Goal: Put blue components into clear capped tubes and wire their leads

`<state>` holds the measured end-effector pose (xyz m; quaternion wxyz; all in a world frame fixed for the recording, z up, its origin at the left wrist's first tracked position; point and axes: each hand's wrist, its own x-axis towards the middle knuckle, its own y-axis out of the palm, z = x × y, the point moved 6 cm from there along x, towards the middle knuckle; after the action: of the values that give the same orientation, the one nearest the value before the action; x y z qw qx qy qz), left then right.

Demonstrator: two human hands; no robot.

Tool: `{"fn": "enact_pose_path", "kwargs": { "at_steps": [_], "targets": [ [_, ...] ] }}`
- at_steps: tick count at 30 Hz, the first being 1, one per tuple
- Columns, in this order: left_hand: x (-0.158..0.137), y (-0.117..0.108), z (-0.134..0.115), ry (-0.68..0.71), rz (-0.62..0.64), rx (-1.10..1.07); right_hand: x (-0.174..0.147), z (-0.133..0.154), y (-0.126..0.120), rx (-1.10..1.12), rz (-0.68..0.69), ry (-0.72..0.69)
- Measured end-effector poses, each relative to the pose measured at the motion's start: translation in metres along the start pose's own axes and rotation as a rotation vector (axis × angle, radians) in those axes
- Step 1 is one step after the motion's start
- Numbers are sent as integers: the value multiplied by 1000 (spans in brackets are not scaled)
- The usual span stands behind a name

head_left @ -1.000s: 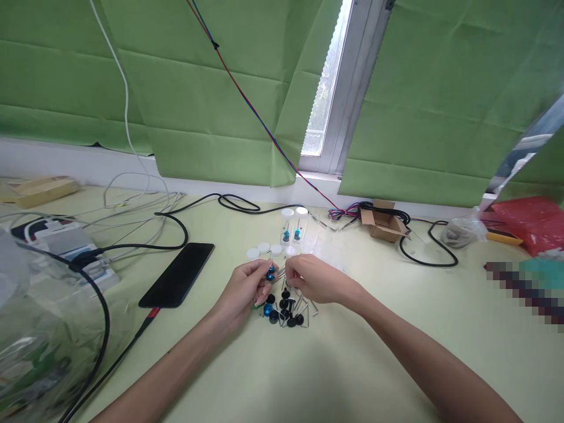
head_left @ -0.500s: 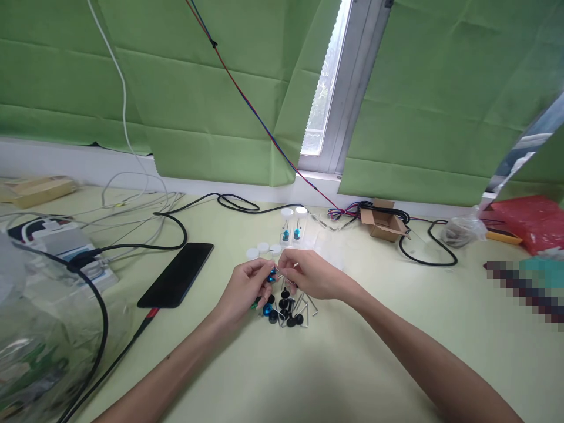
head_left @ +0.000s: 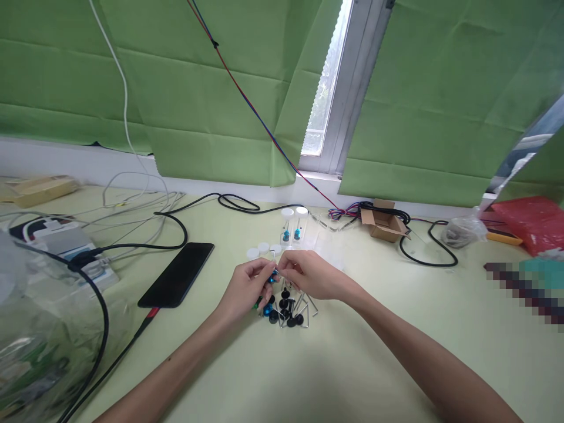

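My left hand (head_left: 250,285) is closed, its thumb and fingers pinching a small shiny blue part (head_left: 272,277). Close against it, my right hand (head_left: 308,274) pinches a thin silver hex key whose tip meets the blue part; most of it is hidden by the fingers. A bent silver end (head_left: 273,252) sticks up just above the left fingertips. Under both hands lies a pile of black round-headed parts (head_left: 284,313), with another blue part (head_left: 267,309) at its left side. Several L-shaped hex keys (head_left: 305,317) lie at the right of the pile.
Two clear white-capped tubes (head_left: 301,211) with blue parts inside are behind my hands, near several white caps (head_left: 263,248). A phone (head_left: 177,275) lies left. Further out are a small cardboard box (head_left: 384,228), black cables (head_left: 238,204), a power strip (head_left: 66,241) and a plastic bag (head_left: 39,352).
Both hands stay in nearly the same place, pressed close together. Only the fingertips and the small parts between them have shifted slightly.
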<state>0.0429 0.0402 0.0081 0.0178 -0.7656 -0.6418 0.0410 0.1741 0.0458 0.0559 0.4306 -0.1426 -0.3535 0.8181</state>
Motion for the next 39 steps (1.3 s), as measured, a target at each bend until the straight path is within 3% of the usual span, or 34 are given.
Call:
{"fn": "enact_pose_path", "kwargs": {
  "at_steps": [10,25,39],
  "targets": [
    [3,-2,4,28,-8,101,0,1,-1,-3,-9,-2],
    [-5,-3,-6,194,-109,372,-2,-4,-1,68,-30,79],
    [-1,-2,2,91,-54,171,-1,-4,-2,318,-153,106]
  ]
}}
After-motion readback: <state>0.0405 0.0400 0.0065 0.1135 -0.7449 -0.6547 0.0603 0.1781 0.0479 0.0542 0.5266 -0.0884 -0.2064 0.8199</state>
